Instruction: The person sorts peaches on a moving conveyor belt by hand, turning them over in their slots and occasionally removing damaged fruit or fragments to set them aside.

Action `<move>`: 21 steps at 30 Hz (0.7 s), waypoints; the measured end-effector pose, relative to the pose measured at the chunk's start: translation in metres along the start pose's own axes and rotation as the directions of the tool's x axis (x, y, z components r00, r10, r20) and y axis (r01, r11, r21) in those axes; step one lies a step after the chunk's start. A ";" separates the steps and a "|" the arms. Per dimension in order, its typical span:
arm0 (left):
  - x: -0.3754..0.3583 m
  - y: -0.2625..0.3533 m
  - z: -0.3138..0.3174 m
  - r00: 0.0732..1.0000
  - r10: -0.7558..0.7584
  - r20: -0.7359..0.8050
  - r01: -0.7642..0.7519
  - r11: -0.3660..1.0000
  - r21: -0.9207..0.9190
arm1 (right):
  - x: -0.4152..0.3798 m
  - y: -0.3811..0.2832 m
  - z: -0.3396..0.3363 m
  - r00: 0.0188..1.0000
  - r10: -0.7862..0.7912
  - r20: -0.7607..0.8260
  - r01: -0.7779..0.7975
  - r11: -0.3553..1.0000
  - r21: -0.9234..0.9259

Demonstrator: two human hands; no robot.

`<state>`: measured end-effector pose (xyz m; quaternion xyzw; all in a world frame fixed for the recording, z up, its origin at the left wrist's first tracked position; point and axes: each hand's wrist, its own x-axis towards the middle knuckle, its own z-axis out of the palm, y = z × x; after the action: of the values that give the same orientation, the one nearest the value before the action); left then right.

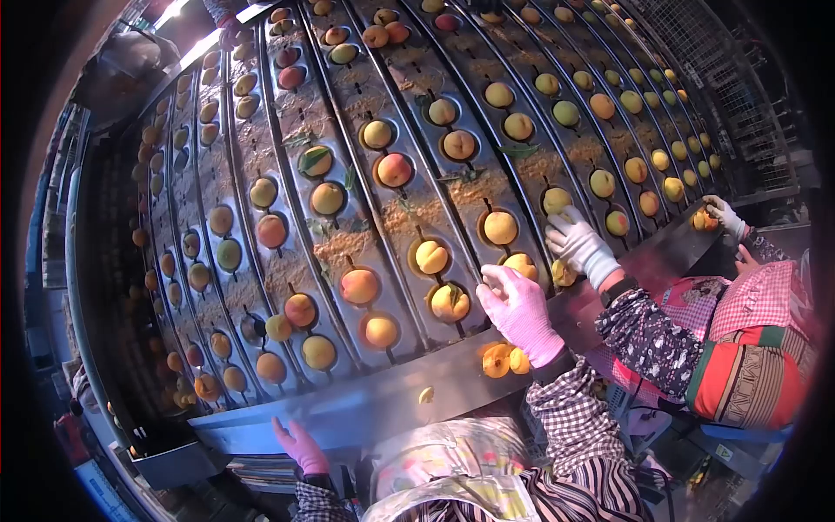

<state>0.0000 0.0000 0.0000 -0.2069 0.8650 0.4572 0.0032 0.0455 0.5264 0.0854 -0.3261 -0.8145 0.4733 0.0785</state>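
Note:
My left hand (pixel 302 446), in a pink glove, is open and empty over the front edge of the metal rim (pixel 348 409). Farther right, my right hand (pixel 524 317), also pink-gloved, reaches over the conveyor's near edge with its fingers loosely curved and apart. Just beyond its fingers is a yellow peach (pixel 520 265), partly covered by the hand. To its left, a split-looking peach (pixel 450 303) and another yellow peach (pixel 431 257) sit in tray cups. Orange peach pieces (pixel 497 359) lie beneath my right wrist, and a small yellow piece (pixel 425 395) is on the rim.
A co-worker's white-gloved hand (pixel 581 246) reaches onto the conveyor at right, close to mine. Another white-gloved hand (pixel 727 217) is farther right near orange fruit (pixel 704 219). A person's hand (pixel 230 33) shows at the far top left. Leaves (pixel 519 151) and brown debris lie between cups.

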 end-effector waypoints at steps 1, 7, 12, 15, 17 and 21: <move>-0.008 -0.012 0.010 0.998 -0.023 -0.057 0.027 0.998 0.058 | 0.005 -0.001 -0.001 0.998 -0.061 0.016 0.061 0.997 -0.038; 0.035 0.027 0.015 0.942 -0.215 -0.257 0.315 0.830 0.460 | 0.109 -0.067 0.076 0.979 -0.157 0.126 0.188 0.939 -0.289; 0.052 0.026 0.040 0.823 -0.280 -0.495 0.528 0.699 0.482 | 0.205 -0.075 0.109 0.965 -0.243 -0.098 0.145 0.808 -0.571; 0.063 0.028 0.036 0.775 -0.310 -0.551 0.584 0.686 0.434 | 0.226 -0.071 0.137 0.973 -0.225 -0.054 0.132 0.731 -0.670; 0.078 0.015 0.033 0.731 -0.315 -0.605 0.629 0.653 0.421 | 0.233 -0.056 0.148 0.937 -0.341 -0.071 0.227 0.753 -0.618; 0.094 0.036 0.040 0.617 -0.360 -0.700 0.730 0.593 0.338 | 0.231 -0.051 0.142 0.848 -0.529 0.001 0.403 0.644 -0.650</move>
<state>-0.1066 0.0162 -0.0137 -0.5880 0.8063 0.0515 -0.0393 -0.2189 0.5468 0.0094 -0.1546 -0.9691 0.1041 0.1616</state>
